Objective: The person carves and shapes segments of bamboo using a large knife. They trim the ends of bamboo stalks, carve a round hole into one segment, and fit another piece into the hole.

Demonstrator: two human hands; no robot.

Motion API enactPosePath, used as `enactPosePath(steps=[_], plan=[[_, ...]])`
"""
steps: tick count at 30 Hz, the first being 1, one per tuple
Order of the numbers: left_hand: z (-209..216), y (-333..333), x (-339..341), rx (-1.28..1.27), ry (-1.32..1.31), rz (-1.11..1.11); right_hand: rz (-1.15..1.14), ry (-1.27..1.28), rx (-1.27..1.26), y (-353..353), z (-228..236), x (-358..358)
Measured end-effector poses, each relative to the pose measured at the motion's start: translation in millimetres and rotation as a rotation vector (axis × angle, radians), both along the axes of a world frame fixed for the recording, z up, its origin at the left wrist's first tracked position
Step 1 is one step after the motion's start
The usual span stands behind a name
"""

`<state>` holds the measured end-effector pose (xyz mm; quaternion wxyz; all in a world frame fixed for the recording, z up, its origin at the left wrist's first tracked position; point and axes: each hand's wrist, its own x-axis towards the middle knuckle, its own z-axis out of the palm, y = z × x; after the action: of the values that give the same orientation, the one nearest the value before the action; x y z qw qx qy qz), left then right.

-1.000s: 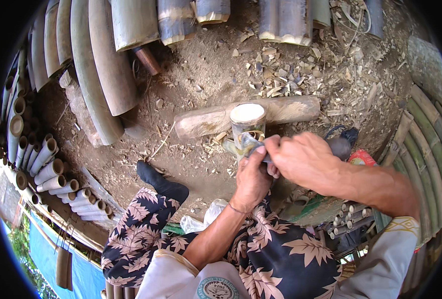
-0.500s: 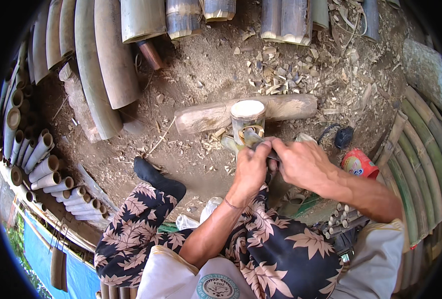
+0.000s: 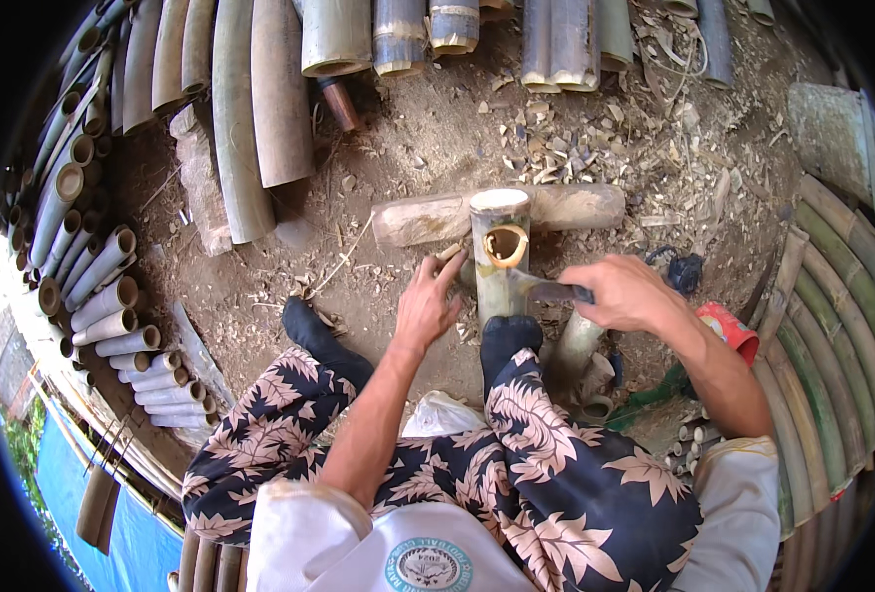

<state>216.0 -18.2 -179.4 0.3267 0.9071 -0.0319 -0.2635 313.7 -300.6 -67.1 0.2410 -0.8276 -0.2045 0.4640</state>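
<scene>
Bamboo, pale-topped and cut with an oval opening [image 3: 506, 246], leans at the centre of your work floor: the tube [image 3: 497, 296] rests its upper part against a wooden log [image 3: 413, 222], its lower end meeting your dark-covered right foot [image 3: 511, 337]. Your right hand [image 3: 615, 293] wraps the handle of a knife [image 3: 553, 289], blade over the tube just below the opening; whether the edge touches is too blurred to tell. Your left hand [image 3: 427, 308] is off the tube, fingers loosely parted, with a pale sliver [image 3: 448, 254] at the tips; you may be pinching it, but that cannot be told.

Working around such an opening probably rewards short, shallow strokes, with the foot pressed firm, the blade angled away from your toes, and the left hand steadying the bamboo well clear of the edge.

The tube's hollow looks dark, its contents indistinct. By your right forearm, a red container [image 3: 720, 324] turns its mouth away, hiding whatever is inside. A whitish plastic bag [image 3: 442, 415] sits between your legs, contents unseen. To your left, stacked bamboo tubes [image 3: 142, 341] show dark open ends.
</scene>
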Motion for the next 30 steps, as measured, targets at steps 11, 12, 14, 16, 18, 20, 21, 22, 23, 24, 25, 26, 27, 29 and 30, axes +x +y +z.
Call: enactPosePath(steps=[11,12,14,16,18,20,21,22,23,24,25,26,27,29,30], plan=[[87.5,14.1,53.8,0.174,0.273,-0.191,-1.319,-0.083,0.093,-67.8,-43.9,-177.8],[101.0,-2.3,70.3,-0.005,0.323,-0.093,-1.474,-0.026,0.087,-65.6,-54.0,-192.7],[149.3,-61.7,116.8,-0.352,0.426,0.001,-1.684,0.066,0.227,-57.4,-54.2,-206.0],[205.0,-156.9,166.7,-0.304,0.338,-0.198,-1.791,0.082,0.336,-50.8,-51.3,-230.2],[260.0,-266.4,201.0,-0.755,0.271,-0.416,-1.884,0.100,0.379,-52.3,-46.9,-246.7],[321.2,-340.5,238.9,-0.867,0.029,-0.578,-1.880,0.136,0.391,-42.0,-22.7,-241.5],[350.0,-366.3,247.5,-0.860,-0.337,-0.481,-1.877,0.137,0.397,-39.1,-22.3,-238.9],[369.4,-373.2,262.0,-0.761,-0.651,-0.527,-1.863,0.137,0.405,-33.4,-22.4,-234.4],[378.7,-378.9,266.0,-0.660,-0.926,-0.576,-1.878,0.152,0.390,-30.9,-22.9,-238.1],[380.9,-365.9,265.7,-0.793,-0.677,-0.562,-1.901,0.147,0.417,-32.4,-22.3,-239.1],[374.5,-350.3,255.7,-0.909,-0.411,-0.547,-1.931,0.143,0.398,-34.4,-25.1,-246.0],[349.0,-331.5,248.4,-1.104,-0.051,-0.364,-1.936,0.145,0.395,-35.9,-28.2,-249.1],[317.4,-304.9,233.1,-1.394,0.344,-0.140,-1.924,0.154,0.406,-35.8,-34.1,-249.0],[267.2,-242.8,199.1,-1.748,0.814,0.289,-1.908,0.141,0.415,-36.0,-52.8,-251.6],[243.0,-210.1,180.9,-1.781,0.868,0.477,-1.875,0.171,0.404,-36.4,-48.5,-241.2]])
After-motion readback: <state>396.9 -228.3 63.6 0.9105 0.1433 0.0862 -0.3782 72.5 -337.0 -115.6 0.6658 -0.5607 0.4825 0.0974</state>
